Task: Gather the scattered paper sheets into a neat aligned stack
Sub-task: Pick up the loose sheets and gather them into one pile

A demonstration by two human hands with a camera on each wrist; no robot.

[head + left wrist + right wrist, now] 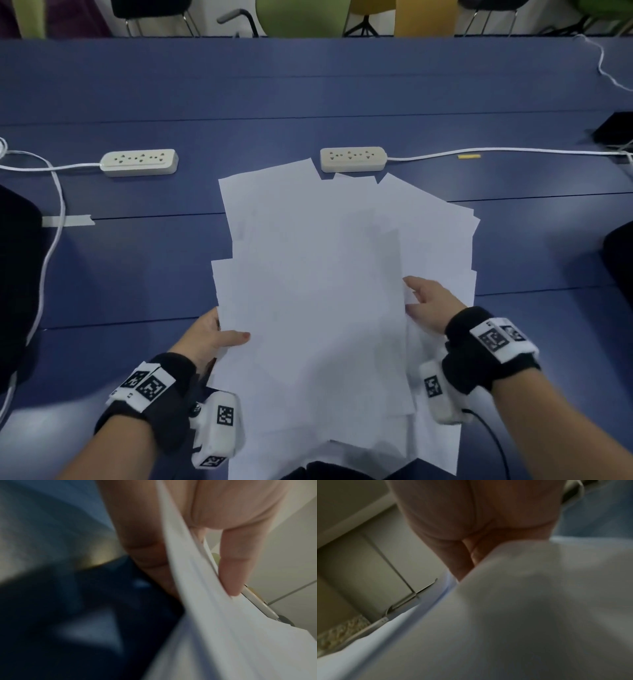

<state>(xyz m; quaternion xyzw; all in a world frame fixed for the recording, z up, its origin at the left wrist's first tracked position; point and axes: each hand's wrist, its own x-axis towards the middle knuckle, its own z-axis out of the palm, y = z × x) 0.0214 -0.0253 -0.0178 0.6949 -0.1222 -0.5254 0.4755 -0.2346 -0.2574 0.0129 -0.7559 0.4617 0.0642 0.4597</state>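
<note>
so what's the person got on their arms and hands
Both hands are bare and the forearms are uncovered. The left hand and right hand each have a black wrist wrap with white bands of square black-and-white markers and a white camera block; a black cable trails from the right one.

Left hand (214,334) thumb pinching, right hand (432,305) fingers gripping, forearms forward

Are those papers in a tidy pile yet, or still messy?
Still messy: the papers overlap crookedly, corners poking out. The left hand and right hand grip their sides.

White paper sheets (308,291) overlap in a loose pile (edges fanned, unaligned).
</note>
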